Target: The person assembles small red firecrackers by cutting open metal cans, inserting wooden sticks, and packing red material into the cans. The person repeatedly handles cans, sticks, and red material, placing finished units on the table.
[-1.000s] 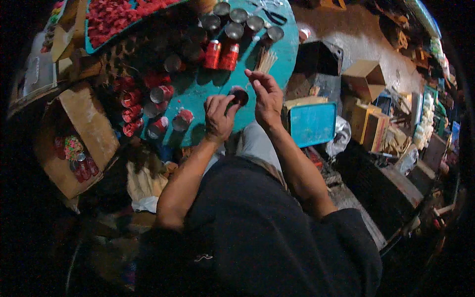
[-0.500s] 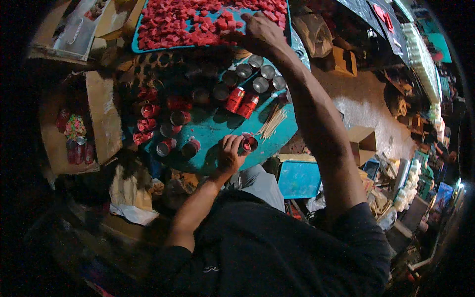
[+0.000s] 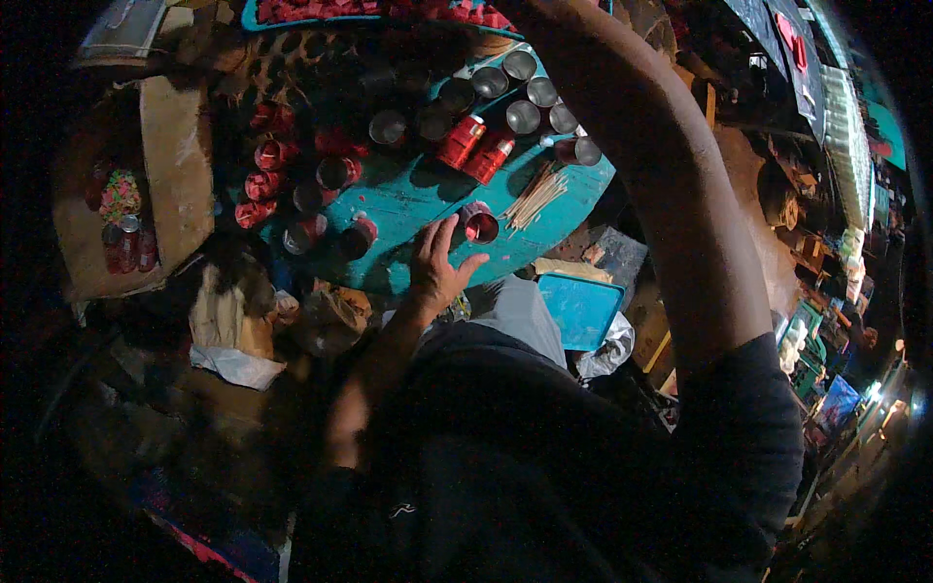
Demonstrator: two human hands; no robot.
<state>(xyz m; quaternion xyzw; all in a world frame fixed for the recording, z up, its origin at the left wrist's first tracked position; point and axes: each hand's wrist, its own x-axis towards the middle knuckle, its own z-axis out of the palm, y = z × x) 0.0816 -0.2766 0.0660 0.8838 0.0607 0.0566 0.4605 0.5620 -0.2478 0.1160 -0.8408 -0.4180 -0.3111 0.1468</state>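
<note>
My left hand [image 3: 440, 272] is beside an open-topped can [image 3: 479, 225] with red pieces inside, near the front edge of the turquoise table [image 3: 408, 209]. Its fingers and thumb are spread apart; whether a fingertip touches the can is hard to tell. My right forearm [image 3: 632, 117] stretches to the top edge, by a blue tray [image 3: 255, 21] of red cubes [image 3: 360, 10], and the hand itself is cut off. Thin wooden sticks [image 3: 535, 197] lie to the right of the can. Behind them two red-wrapped cans [image 3: 474, 149] lie tilted.
Several bare metal cans [image 3: 523, 117] stand at the back right of the table, and red-wrapped cans [image 3: 262, 185] stand at the left. A cardboard box [image 3: 180, 165] with bottles is beyond the left edge. Below the table's right side is a blue tray [image 3: 583, 309].
My left hand has loosened from the can and spread its fingers. The view has shifted, so the cube tray is higher up and my right hand has gone past the top edge.
</note>
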